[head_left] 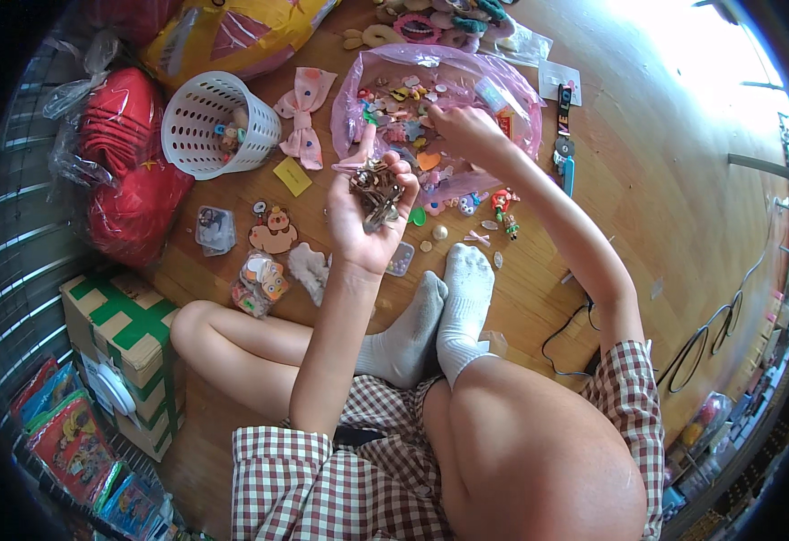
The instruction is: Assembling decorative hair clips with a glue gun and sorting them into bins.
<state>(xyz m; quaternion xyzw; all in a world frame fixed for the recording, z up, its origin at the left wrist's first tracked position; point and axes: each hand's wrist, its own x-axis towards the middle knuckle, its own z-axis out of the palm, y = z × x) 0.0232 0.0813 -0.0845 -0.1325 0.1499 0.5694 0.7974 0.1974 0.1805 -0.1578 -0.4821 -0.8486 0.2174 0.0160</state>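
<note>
My left hand (pixel 367 216) is palm up in front of me, its fingers curled round a clump of small shiny brown metal pieces (pixel 376 191) that look like hair clips. An open pink plastic bag (pixel 347 99) lies spread on the floor beyond it, full of small colourful charms (pixel 403 126). My right hand (pixel 468 128) reaches over the bag's right part, fingers bent down and close together at the charms. What its fingertips hold, if anything, is too small to make out. Little figures (pixel 505 200) and a pearl-like bead (pixel 439 232) lie just in front of the bag.
Left of the bag are a pink bow (pixel 306 113), a yellow card (pixel 292 177) and a white perforated basket (pixel 196 135). A taped cardboard box (pixel 133 343) stands at my left. A lanyard strap (pixel 564 135) lies right of the bag, and a black cable (pixel 701 338) runs farther right.
</note>
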